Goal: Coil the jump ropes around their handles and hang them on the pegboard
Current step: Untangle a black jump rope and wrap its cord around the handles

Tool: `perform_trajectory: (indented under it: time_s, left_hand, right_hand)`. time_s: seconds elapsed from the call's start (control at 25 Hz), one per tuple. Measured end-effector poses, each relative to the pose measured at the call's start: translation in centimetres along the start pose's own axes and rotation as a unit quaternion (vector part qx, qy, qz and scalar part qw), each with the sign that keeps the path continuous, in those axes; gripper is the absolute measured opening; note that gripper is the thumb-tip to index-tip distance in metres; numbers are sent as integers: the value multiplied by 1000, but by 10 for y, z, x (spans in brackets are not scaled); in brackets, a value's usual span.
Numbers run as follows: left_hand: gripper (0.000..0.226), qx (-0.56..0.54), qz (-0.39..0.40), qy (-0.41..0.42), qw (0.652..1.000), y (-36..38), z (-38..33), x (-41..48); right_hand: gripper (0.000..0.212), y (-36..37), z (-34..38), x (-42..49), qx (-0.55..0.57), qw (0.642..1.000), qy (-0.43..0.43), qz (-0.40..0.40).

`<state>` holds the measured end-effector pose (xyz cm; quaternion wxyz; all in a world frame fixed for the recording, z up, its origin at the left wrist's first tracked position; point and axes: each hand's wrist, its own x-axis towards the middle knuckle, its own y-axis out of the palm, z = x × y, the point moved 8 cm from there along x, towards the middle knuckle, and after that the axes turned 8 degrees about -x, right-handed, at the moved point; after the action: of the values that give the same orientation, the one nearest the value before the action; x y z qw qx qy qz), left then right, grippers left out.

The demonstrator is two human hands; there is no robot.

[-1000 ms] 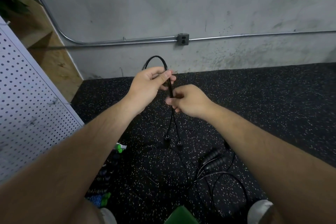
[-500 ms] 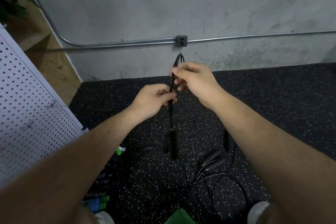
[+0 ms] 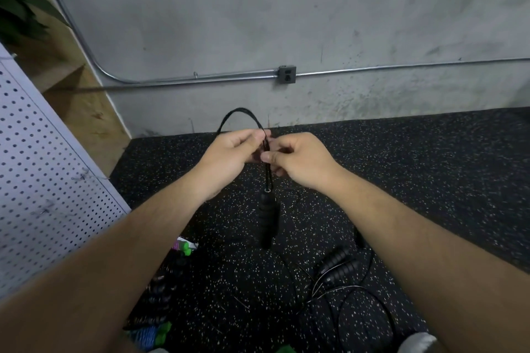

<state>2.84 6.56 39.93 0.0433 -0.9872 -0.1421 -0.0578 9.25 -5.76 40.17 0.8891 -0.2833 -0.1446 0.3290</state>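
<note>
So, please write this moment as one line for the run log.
left hand: pinches rope | right hand: pinches rope | handles: hang below hands | pegboard: at left, rope not hung

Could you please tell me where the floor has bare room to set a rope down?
The widest bare patch of black speckled rubber floor lies between the grey concrete wall and the right forearm. A smaller one sits by the white pegboard. It is crowded near the loose black jump ropes and coloured ropes.
</note>
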Motion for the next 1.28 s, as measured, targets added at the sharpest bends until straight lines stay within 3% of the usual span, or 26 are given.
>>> perform_trajectory:
  time_s: [0.24, 0.64, 0.84, 0.92, 1.04, 1.12, 1.2, 1.28]
  left_hand:
    - [23, 7, 84, -23, 996, 11, 17, -11]
    - [15, 53, 78, -46, 995, 25, 22, -14]
    - [18, 15, 20, -39, 999, 14, 11, -7]
    - [20, 4, -12, -36, 999, 7, 7, -5]
    - [23, -40, -57, -42, 997, -1, 3, -4]
    - [19, -82, -70, -48, 993, -4, 0, -5]
    - [18, -106, -75, -44, 990, -7, -4, -6]
    - [19, -136, -83, -46, 986, -9, -5, -7]
  right_hand:
    - [4, -12, 10, -1, 48, 998, 12, -34]
    - [12, -32, 6, 1, 173, 981, 20, -87]
    - [10, -21, -7, 0, 15, 999, 39, -30]
    - [25, -10, -7, -7, -29, 998, 46, 25]
    - [88, 8, -13, -20, -48, 993, 31, 101]
    - [115, 28, -26, -28, -42, 989, 40, 135]
    - [113, 46, -44, -32, -52, 989, 52, 129]
    - [96, 53, -57, -31, -82, 991, 59, 90]
